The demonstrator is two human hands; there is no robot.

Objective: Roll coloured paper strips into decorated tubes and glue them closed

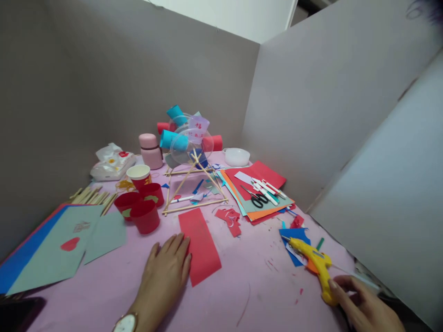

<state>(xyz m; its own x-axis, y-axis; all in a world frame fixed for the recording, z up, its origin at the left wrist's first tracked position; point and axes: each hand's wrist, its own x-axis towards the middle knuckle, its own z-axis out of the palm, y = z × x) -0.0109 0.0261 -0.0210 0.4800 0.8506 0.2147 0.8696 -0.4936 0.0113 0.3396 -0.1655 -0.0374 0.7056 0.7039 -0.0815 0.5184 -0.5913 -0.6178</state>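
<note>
Head view: a wheel of clear plastic discs with blue and red paper tubes (189, 146) already stands on a thin wooden stick frame (195, 206); the flat red paper rectangle (200, 249) before me looks unworked, neither rolled nor glued. My left hand (166, 267) lies flat at its left edge, fingers extended. My right hand (372, 306) touches the yellow plastic glue gun (313, 258); whether it grips, I cannot tell. Torn red paper scraps (230, 221) litter the pink table covering (270, 304), between grey partition walls (104, 92).
</note>
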